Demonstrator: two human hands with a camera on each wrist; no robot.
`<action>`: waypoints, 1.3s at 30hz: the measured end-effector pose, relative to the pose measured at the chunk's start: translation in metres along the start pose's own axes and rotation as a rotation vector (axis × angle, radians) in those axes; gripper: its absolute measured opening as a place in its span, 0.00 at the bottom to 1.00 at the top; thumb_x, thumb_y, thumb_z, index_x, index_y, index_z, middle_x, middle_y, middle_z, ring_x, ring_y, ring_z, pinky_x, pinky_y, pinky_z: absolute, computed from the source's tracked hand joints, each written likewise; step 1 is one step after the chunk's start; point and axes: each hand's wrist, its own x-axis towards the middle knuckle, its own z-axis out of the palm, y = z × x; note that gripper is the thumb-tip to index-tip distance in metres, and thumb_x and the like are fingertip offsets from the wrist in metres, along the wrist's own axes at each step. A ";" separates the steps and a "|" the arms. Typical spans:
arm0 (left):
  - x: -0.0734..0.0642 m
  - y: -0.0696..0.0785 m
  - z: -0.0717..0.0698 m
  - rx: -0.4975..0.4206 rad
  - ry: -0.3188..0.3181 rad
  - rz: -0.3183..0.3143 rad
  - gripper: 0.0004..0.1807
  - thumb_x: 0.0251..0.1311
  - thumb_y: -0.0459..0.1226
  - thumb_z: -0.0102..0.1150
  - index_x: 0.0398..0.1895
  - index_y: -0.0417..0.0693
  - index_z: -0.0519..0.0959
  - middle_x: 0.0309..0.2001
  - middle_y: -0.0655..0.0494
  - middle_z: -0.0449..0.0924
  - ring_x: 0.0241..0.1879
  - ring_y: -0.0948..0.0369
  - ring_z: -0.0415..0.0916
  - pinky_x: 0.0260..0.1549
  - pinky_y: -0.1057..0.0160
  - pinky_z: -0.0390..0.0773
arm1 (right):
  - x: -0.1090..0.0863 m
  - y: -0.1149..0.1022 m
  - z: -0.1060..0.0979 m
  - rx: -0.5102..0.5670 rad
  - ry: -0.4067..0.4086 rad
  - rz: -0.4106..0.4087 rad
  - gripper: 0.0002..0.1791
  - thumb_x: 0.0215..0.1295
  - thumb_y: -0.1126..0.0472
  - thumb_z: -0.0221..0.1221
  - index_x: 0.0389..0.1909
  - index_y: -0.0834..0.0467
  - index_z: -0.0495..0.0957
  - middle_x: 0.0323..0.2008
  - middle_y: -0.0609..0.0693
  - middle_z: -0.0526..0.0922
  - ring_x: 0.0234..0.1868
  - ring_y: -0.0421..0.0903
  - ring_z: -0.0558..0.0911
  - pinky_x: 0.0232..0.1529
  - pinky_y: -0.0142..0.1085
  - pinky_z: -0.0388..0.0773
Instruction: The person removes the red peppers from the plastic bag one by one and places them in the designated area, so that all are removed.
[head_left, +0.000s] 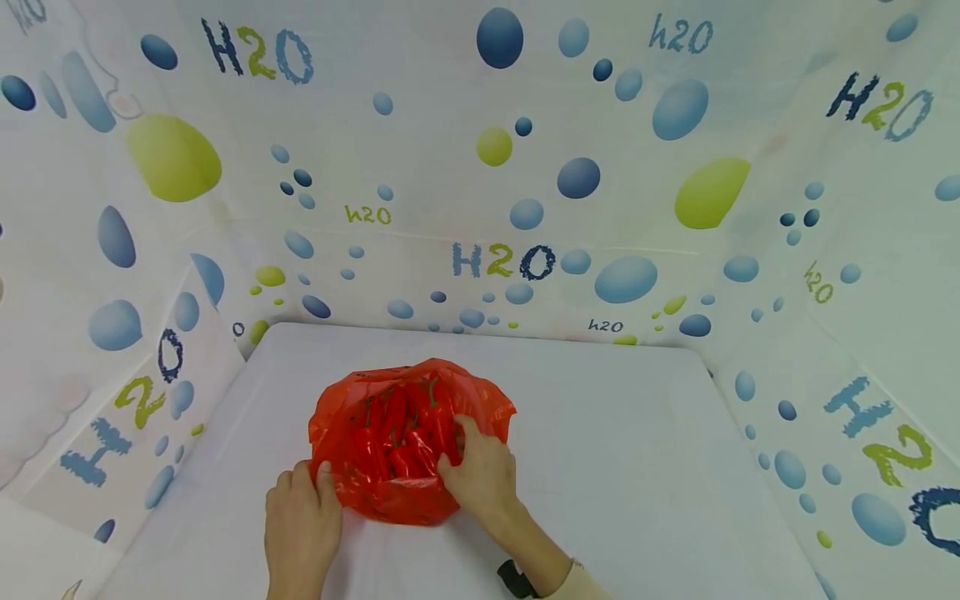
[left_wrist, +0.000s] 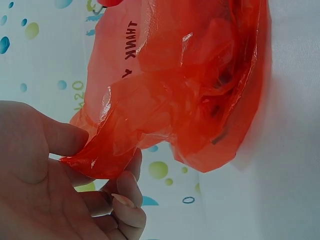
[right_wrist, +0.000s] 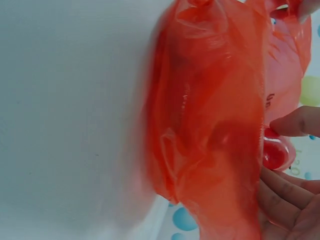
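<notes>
A thin red plastic bag [head_left: 397, 504] lies open on the white table, its mouth turned up. Inside it are several shiny red peppers [head_left: 396, 417] with green stems. My left hand [head_left: 302, 521] pinches the bag's near left edge; in the left wrist view, the thumb and fingers [left_wrist: 131, 192] hold a gathered corner of the film. At the bag's right side, my right hand [head_left: 483, 471] reaches over the rim. In the right wrist view its thumb and fingers grip a red pepper [right_wrist: 277, 152], partly hidden by the bag wall.
The white tabletop [head_left: 615, 450] stretches to the right of the bag. Behind it and at both sides hangs a pale sheet [head_left: 435, 150] printed with blue and green drops and "H2O" lettering. A dark band [head_left: 516, 577] sits at my right wrist.
</notes>
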 end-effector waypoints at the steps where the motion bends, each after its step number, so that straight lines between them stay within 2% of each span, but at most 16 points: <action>1: 0.000 0.000 0.000 0.000 0.005 0.004 0.24 0.82 0.43 0.40 0.58 0.26 0.71 0.46 0.29 0.73 0.49 0.32 0.68 0.43 0.37 0.72 | 0.000 -0.001 -0.001 0.006 0.002 0.004 0.32 0.59 0.55 0.73 0.63 0.57 0.77 0.28 0.43 0.86 0.22 0.36 0.80 0.28 0.32 0.82; 5: -0.001 0.001 0.000 0.002 0.007 0.005 0.24 0.82 0.43 0.41 0.58 0.26 0.71 0.47 0.29 0.73 0.49 0.32 0.69 0.44 0.36 0.73 | -0.002 -0.006 -0.008 0.036 0.020 0.017 0.30 0.60 0.54 0.73 0.62 0.58 0.80 0.37 0.46 0.90 0.32 0.43 0.88 0.37 0.39 0.87; 10: -0.001 0.005 -0.001 0.006 -0.012 -0.018 0.24 0.82 0.43 0.41 0.59 0.26 0.71 0.48 0.29 0.73 0.50 0.33 0.69 0.45 0.36 0.73 | -0.003 -0.011 -0.016 0.087 0.043 0.007 0.27 0.62 0.55 0.72 0.60 0.58 0.82 0.40 0.47 0.91 0.39 0.46 0.90 0.41 0.41 0.87; 16: -0.001 0.006 -0.001 0.019 -0.028 -0.036 0.24 0.82 0.42 0.41 0.59 0.26 0.70 0.48 0.29 0.72 0.50 0.34 0.69 0.46 0.37 0.74 | -0.003 -0.012 -0.024 0.118 0.087 -0.029 0.25 0.63 0.54 0.71 0.60 0.57 0.83 0.41 0.45 0.91 0.39 0.43 0.89 0.42 0.36 0.86; 24: -0.001 0.007 -0.001 0.023 -0.022 -0.023 0.23 0.82 0.42 0.41 0.58 0.26 0.70 0.48 0.29 0.73 0.50 0.33 0.69 0.47 0.36 0.74 | -0.001 -0.013 -0.034 0.185 0.156 -0.061 0.24 0.63 0.56 0.72 0.59 0.58 0.83 0.41 0.46 0.91 0.42 0.45 0.89 0.40 0.36 0.86; 31: 0.000 0.007 0.000 0.028 -0.024 -0.022 0.23 0.82 0.41 0.41 0.59 0.25 0.70 0.47 0.29 0.72 0.49 0.34 0.69 0.46 0.36 0.74 | 0.003 -0.008 -0.043 0.250 0.207 -0.089 0.25 0.64 0.59 0.72 0.60 0.62 0.82 0.44 0.51 0.91 0.43 0.47 0.91 0.46 0.39 0.86; 39: 0.000 0.006 0.003 0.026 -0.026 -0.022 0.22 0.81 0.41 0.42 0.58 0.26 0.70 0.46 0.30 0.73 0.48 0.34 0.69 0.44 0.38 0.74 | 0.008 0.000 -0.052 0.292 0.287 -0.118 0.25 0.64 0.60 0.72 0.61 0.61 0.82 0.44 0.51 0.91 0.43 0.45 0.90 0.48 0.40 0.86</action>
